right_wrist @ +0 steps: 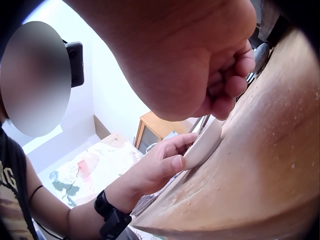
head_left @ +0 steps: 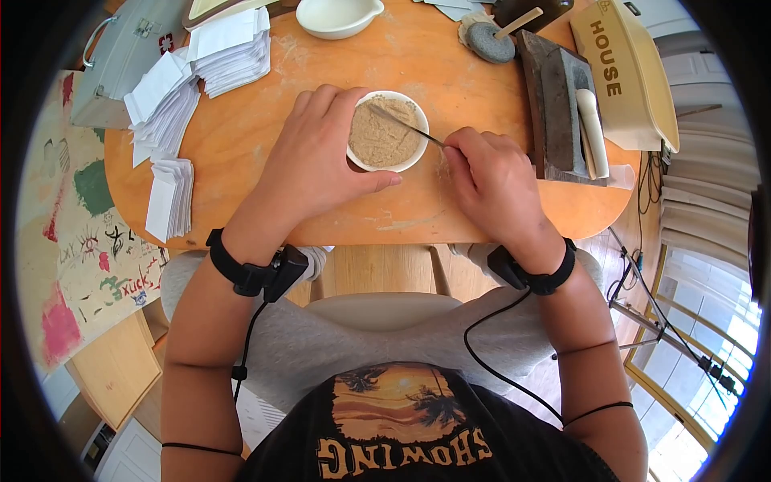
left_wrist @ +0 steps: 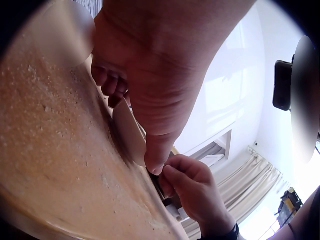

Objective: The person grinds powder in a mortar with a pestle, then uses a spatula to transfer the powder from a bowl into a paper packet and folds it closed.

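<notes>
A small white bowl (head_left: 427, 135) of tan powder (head_left: 379, 143) stands on the wooden table. My left hand (head_left: 315, 157) curves round its left side, with the thumb along the near rim and the fingers at the far side. In my right hand (head_left: 499, 178), a thin dark metal tool (head_left: 423, 133) is pinched between thumb and fingers. Its flat tip lies over the powder in the bowl. From the right wrist view, the bowl (right_wrist: 206, 146) appears low at the table surface, with the left thumb against its wall.
Stacks of white paper packets (head_left: 233, 52) lie at the left, beside a grey metal case (head_left: 120, 68). A white spouted bowl (head_left: 337, 20) stands at the back. On the right are a round grey stone (head_left: 488, 44), a dark stone trough (head_left: 554, 104), a white pestle (head_left: 592, 132) and a cream box (head_left: 630, 80).
</notes>
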`<state>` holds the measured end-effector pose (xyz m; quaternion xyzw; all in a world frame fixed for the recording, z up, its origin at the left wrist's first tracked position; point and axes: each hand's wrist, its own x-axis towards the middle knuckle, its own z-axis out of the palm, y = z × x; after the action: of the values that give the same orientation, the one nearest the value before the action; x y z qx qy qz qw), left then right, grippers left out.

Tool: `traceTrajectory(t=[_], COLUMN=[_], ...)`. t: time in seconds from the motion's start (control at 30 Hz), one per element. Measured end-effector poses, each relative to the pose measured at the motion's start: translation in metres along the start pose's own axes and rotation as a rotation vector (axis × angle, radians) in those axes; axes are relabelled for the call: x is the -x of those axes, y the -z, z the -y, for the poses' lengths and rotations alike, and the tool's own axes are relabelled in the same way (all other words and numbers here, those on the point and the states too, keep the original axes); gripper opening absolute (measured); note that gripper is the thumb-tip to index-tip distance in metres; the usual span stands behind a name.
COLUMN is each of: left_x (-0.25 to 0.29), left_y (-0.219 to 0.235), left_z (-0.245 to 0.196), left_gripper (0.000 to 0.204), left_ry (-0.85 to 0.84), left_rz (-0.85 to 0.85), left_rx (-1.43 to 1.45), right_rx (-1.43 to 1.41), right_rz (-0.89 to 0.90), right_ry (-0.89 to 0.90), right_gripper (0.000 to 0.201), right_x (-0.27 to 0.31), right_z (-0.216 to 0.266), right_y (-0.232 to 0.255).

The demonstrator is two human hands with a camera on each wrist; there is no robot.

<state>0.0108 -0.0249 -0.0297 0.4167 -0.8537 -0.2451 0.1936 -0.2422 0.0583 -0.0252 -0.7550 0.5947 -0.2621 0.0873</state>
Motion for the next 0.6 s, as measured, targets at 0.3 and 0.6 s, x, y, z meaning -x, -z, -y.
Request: traceTrajectory(t=[0.3,0.6], left_x=[0.0,0.0], left_y=[0.001,0.0], left_z=[-0.001,0.0], left_gripper=[0.093,0.093], left_ry=[0.002,0.002], left_rz=[0.002,0.003], left_rx=[0.001,-0.01], right_rx=[0.006,0.002], right_rz=[0.018,-0.021], right_ry=[-0.087,-0.057], right_gripper=[0.007,0.006], right_x=[0.002,0.002], right_z=[0.002,-0.002], right_y=[0.005,0.01])
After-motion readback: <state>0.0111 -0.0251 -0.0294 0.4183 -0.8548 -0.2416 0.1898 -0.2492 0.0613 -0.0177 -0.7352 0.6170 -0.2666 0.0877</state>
